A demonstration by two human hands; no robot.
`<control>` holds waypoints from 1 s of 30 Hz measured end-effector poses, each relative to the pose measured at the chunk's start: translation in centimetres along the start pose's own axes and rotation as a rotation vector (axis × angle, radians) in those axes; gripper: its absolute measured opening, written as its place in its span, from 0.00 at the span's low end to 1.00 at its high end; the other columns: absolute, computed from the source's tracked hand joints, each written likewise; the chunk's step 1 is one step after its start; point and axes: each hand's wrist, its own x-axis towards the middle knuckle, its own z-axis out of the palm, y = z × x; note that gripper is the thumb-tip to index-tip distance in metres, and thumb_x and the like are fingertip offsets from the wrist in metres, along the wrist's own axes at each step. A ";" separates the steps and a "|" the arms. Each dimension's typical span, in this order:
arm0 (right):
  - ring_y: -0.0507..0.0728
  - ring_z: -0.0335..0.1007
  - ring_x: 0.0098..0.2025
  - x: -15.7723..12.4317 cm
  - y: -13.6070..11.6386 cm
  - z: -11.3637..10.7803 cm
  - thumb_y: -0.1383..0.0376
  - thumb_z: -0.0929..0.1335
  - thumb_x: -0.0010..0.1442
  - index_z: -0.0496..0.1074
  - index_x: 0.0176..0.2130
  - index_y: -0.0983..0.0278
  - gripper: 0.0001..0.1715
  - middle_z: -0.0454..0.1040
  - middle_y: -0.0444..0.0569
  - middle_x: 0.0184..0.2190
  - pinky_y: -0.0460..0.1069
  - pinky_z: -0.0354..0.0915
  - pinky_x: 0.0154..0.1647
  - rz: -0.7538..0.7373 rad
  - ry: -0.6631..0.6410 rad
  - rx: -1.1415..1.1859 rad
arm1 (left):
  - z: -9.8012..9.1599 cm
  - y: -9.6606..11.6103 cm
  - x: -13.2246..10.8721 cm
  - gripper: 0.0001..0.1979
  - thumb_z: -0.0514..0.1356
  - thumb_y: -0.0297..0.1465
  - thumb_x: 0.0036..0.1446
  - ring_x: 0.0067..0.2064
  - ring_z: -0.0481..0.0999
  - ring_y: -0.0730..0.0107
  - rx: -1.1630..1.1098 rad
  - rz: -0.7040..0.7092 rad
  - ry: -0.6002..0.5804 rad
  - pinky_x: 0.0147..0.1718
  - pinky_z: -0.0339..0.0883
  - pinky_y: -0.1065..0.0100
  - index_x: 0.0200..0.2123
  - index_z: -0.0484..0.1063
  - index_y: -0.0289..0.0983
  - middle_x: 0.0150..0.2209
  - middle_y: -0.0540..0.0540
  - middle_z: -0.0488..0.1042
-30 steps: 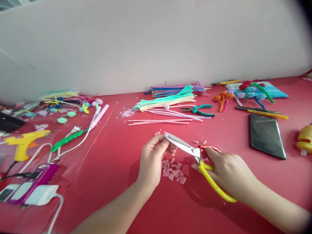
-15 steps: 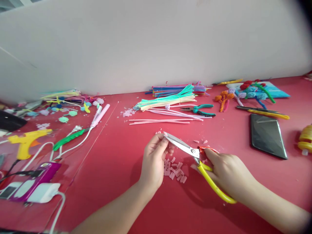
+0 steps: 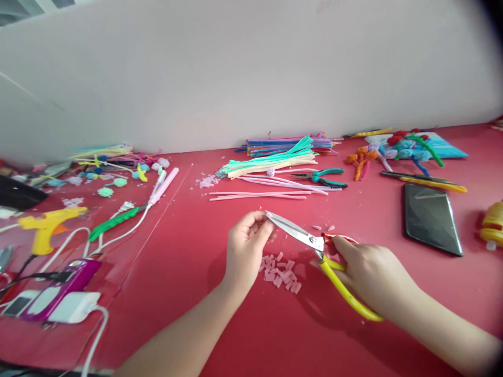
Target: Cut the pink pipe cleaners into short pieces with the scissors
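Note:
My right hand (image 3: 363, 272) grips a pair of scissors (image 3: 293, 230) by its yellow and red handles. The blades point up and left and look nearly closed, their tips at the fingertips of my left hand (image 3: 247, 246). Thumb and fingers of that hand are pinched together on a tiny pink piece, mostly hidden, that seems to be a pipe cleaner snippet. Below the blades lies a loose pile of short pink pipe cleaner pieces (image 3: 279, 271). A few pink bits (image 3: 324, 228) are scattered beyond the scissors' pivot.
Pink pipe cleaners (image 3: 255, 196), turquoise bundles (image 3: 275, 159) and pliers (image 3: 326, 177) lie behind my hands. On the right are a phone (image 3: 432, 217) and fuzzy flowers (image 3: 408, 144). A glue gun (image 3: 49, 225), a green cutter (image 3: 113, 222) and a purple power strip (image 3: 66, 288) with cables occupy the left.
The scissor blades look a little more closed, and the yellow handle has risen slightly. My left hand has shifted slightly leftward and its fingers have moved a little.

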 end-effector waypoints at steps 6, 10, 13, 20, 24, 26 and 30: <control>0.50 0.57 0.13 0.0 -0.1 -0.4 0.48 0.58 0.51 0.56 0.24 0.61 0.20 0.62 0.40 0.12 0.45 0.39 0.17 0.021 -0.021 0.068 | 0.2 0.0 -0.2 0.05 0.55 0.30 0.50 0.28 0.64 0.76 -0.128 -0.010 -0.044 0.30 0.60 0.72 0.31 0.67 0.35 0.26 0.48 0.66; 0.50 0.59 0.14 0.0 -0.1 -0.4 0.48 0.59 0.50 0.56 0.25 0.61 0.19 0.63 0.41 0.14 0.45 0.40 0.17 0.015 -0.038 0.088 | 0.4 0.1 -0.2 0.05 0.56 0.29 0.49 0.27 0.65 0.76 -0.217 -0.039 -0.046 0.30 0.60 0.72 0.31 0.68 0.35 0.27 0.48 0.66; 0.50 0.59 0.14 -0.1 0.0 -0.3 0.48 0.58 0.51 0.57 0.26 0.62 0.19 0.64 0.42 0.14 0.45 0.40 0.17 0.018 -0.049 0.090 | 0.5 0.3 -0.3 0.04 0.57 0.29 0.49 0.27 0.65 0.76 -0.260 -0.051 -0.042 0.29 0.60 0.72 0.30 0.69 0.35 0.26 0.48 0.67; 0.50 0.58 0.14 -0.1 0.1 -0.2 0.48 0.58 0.51 0.57 0.26 0.62 0.19 0.63 0.41 0.13 0.46 0.40 0.17 0.010 -0.047 0.089 | 0.5 0.3 -0.2 0.03 0.57 0.27 0.49 0.26 0.66 0.77 -0.307 -0.055 -0.063 0.28 0.60 0.73 0.29 0.69 0.35 0.26 0.49 0.68; 0.51 0.59 0.14 -0.2 0.1 -0.1 0.49 0.58 0.52 0.58 0.27 0.62 0.19 0.63 0.42 0.13 0.45 0.40 0.17 0.002 -0.048 0.099 | 0.3 0.3 -0.1 0.04 0.57 0.28 0.48 0.26 0.65 0.77 -0.286 -0.059 -0.061 0.28 0.61 0.72 0.30 0.69 0.34 0.26 0.49 0.67; 0.51 0.59 0.15 -0.2 0.2 -0.1 0.49 0.57 0.53 0.58 0.27 0.62 0.19 0.64 0.42 0.14 0.45 0.41 0.17 -0.004 -0.038 0.108 | 0.3 0.3 0.0 0.04 0.57 0.28 0.48 0.26 0.65 0.76 -0.282 -0.074 -0.057 0.29 0.61 0.72 0.30 0.69 0.34 0.26 0.48 0.67; 0.50 0.58 0.14 -0.2 0.3 0.1 0.49 0.57 0.53 0.57 0.26 0.62 0.19 0.63 0.42 0.13 0.45 0.41 0.17 -0.013 -0.028 0.108 | 0.3 0.3 0.0 0.04 0.57 0.28 0.48 0.27 0.66 0.76 -0.294 -0.097 -0.056 0.28 0.60 0.72 0.30 0.70 0.35 0.26 0.49 0.68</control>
